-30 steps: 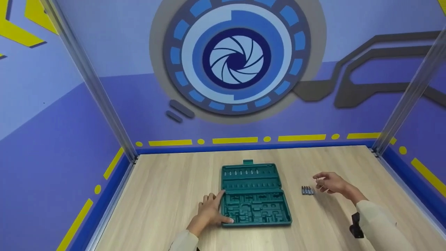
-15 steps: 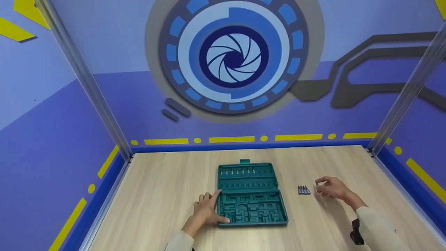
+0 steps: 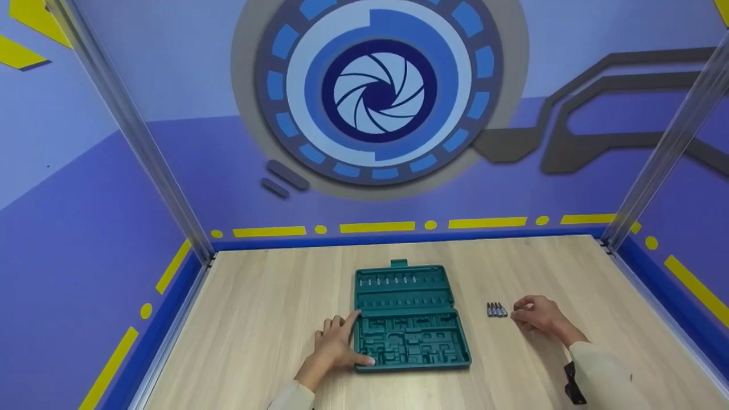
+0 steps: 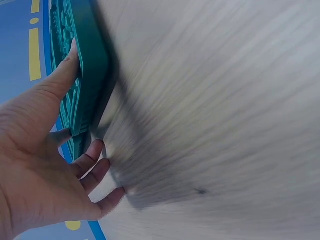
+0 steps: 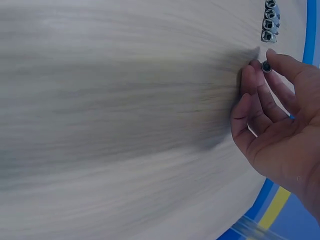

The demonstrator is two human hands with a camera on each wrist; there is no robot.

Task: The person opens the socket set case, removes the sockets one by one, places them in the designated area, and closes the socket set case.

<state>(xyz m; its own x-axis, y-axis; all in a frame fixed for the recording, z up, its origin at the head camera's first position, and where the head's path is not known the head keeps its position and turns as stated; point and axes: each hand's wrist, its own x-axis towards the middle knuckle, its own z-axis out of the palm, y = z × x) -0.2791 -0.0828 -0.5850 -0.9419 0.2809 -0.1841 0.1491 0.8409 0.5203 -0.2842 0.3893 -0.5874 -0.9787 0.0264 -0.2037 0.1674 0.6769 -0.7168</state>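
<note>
A dark green moulded tool case (image 3: pixel 413 367) lies unfolded on the table, its slots facing up. My left hand (image 3: pixel 335 343) rests at the case's left side; in the left wrist view the thumb (image 4: pixel 70 62) lies over the rim, and the other fingers spread loosely beside the wall. To the right of the case, several silver bit sockets (image 3: pixel 496 310) with dark tips stand side by side in a short row. My right hand (image 3: pixel 538 315) is just right of that row. Between its thumb and fingertips it pinches another bit socket (image 5: pixel 266 66), whose round end shows in the right wrist view.
Several small silver bits (image 3: pixel 387 281) sit in a row in the case's far half. The near half holds shaped recesses. The wooden table (image 3: pixel 273 290) is bounded by a blue printed back wall (image 3: pixel 342 208) and metal corner posts (image 3: pixel 154 159).
My right hand has lowered toward the table and come closer to the row, with the bit socket in its fingers. My left hand has stayed on the case. The head view has shifted slightly.
</note>
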